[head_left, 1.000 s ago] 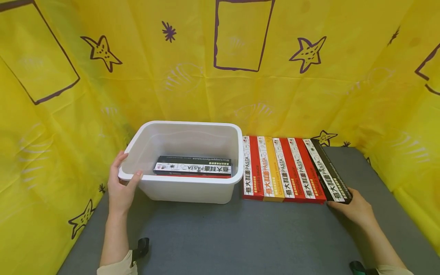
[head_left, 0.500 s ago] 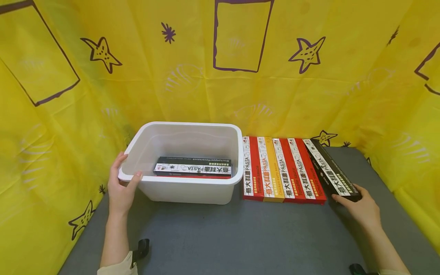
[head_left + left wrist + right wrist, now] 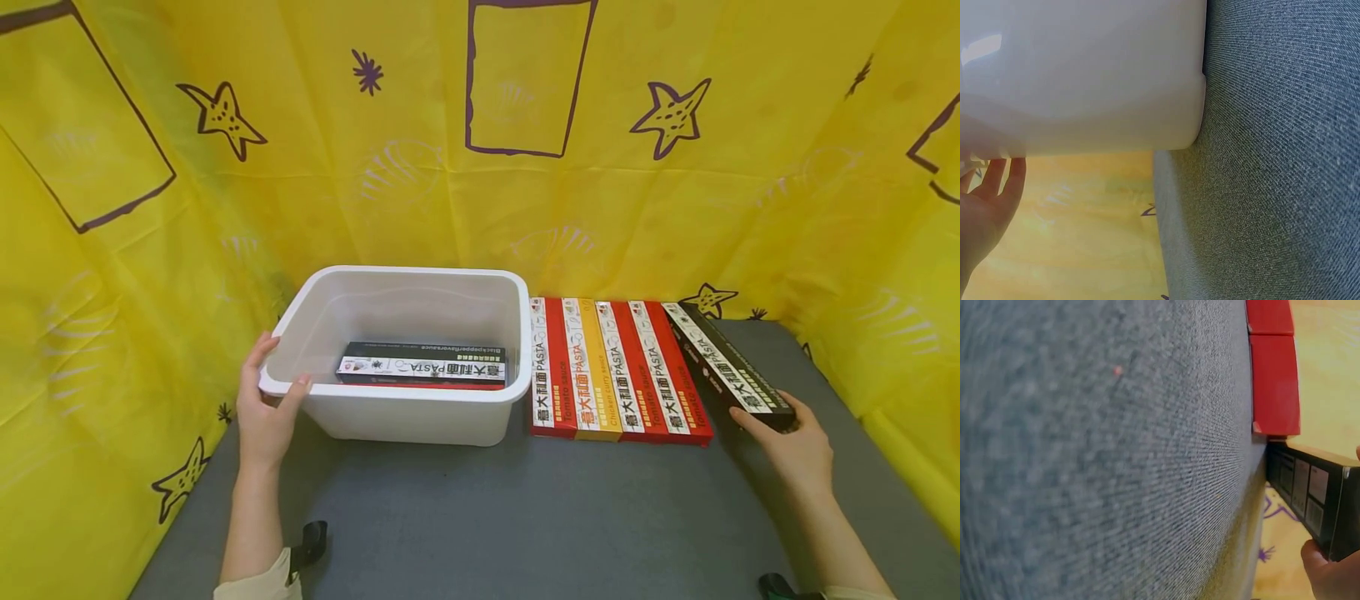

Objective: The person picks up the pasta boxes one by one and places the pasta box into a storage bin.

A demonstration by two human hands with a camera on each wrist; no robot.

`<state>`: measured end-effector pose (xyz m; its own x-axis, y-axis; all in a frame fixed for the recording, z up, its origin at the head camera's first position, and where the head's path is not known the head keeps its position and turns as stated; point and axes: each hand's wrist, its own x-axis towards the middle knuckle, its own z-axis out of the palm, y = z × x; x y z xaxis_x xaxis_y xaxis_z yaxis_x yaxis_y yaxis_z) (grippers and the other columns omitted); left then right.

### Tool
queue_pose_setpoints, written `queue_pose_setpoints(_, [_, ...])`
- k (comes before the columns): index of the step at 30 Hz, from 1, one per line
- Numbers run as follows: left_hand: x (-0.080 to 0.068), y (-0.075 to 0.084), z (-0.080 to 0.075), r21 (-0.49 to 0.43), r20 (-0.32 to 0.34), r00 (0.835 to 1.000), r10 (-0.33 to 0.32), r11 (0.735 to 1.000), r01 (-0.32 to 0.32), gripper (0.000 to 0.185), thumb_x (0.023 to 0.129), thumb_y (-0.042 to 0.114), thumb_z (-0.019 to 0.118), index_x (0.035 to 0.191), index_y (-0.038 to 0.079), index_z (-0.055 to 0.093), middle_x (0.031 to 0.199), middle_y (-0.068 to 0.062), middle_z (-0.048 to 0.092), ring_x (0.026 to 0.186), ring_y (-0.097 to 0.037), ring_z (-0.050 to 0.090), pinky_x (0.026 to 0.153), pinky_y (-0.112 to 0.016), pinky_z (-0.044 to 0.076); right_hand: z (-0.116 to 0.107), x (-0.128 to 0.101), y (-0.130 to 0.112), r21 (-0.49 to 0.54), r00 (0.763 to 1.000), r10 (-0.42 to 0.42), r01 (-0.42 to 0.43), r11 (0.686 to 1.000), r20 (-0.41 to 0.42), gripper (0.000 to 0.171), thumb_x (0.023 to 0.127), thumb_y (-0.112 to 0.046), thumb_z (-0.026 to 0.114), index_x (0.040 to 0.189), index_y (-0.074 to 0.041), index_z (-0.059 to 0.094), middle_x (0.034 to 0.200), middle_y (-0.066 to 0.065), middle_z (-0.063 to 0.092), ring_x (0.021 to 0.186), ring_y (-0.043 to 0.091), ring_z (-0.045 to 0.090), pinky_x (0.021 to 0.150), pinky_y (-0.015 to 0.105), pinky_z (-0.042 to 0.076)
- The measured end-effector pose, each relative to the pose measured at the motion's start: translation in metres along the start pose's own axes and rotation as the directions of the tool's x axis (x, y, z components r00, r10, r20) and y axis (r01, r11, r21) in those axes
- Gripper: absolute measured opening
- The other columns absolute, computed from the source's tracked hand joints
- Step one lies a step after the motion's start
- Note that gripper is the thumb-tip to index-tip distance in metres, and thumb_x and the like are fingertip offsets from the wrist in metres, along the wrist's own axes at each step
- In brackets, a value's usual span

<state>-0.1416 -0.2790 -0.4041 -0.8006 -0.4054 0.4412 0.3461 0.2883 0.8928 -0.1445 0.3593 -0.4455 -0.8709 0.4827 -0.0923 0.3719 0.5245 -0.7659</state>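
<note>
Left hand grips white bin rim, near-left corner; black pasta box inside. Row of red/yellow boxes on tabletop. Right hand grips black pasta box, near end apparently raised.

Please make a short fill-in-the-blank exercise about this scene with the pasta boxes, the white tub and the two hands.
1. The left hand holds the rim of the white ____.
2. The right hand has its grip on the near end of the ____ pasta box, whose near end is lifted off the grey mat.
3. In the row of boxes lying flat beside the tub, one is yellow and the others are ____.
4. Inside the tub lies ____ pasta box.

Missing words: tub; black; red; one
</note>
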Motion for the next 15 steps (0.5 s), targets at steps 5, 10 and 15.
queue_pose_setpoints(5, [0.000,0.000,0.000,-0.005,0.000,1.000,-0.001,1.000,0.001,0.060,0.083,0.003,0.066,0.140,0.008,0.048,0.153,0.002,0.037,0.134,-0.022,0.038,0.099,-0.026,0.036,0.002,0.001,-0.004,0.049,0.997,0.020,-0.016,0.999,-0.081,0.091,0.076,-0.052,0.078,0.150,-0.017,0.038,0.132,0.015,0.055,0.086,0.001,0.048,0.064,0.017,0.039])
queue_pose_setpoints(10, [-0.001,0.000,0.000,-0.012,0.000,1.000,0.009,1.000,-0.009,0.060,0.082,0.002,0.066,0.139,0.006,0.048,0.153,0.000,0.037,0.132,-0.022,0.039,0.097,-0.024,0.037,0.001,0.001,-0.013,0.135,0.985,0.051,-0.028,0.990,-0.167,0.083,0.071,-0.048,0.083,0.143,-0.023,0.050,0.098,-0.015,0.058,0.075,-0.005,0.047,0.058,0.013,0.041])
queue_pose_setpoints(15, [-0.001,0.001,0.001,-0.005,-0.005,1.000,0.006,1.000,-0.006,0.059,0.083,0.003,0.066,0.139,0.007,0.049,0.153,0.000,0.038,0.129,-0.021,0.041,0.095,-0.023,0.038,-0.002,-0.001,-0.022,0.273,0.966,0.080,-0.009,0.962,-0.248,0.069,0.070,-0.038,0.087,0.132,-0.026,0.059,0.062,-0.017,0.044,0.053,0.002,0.041,0.046,0.017,0.035])
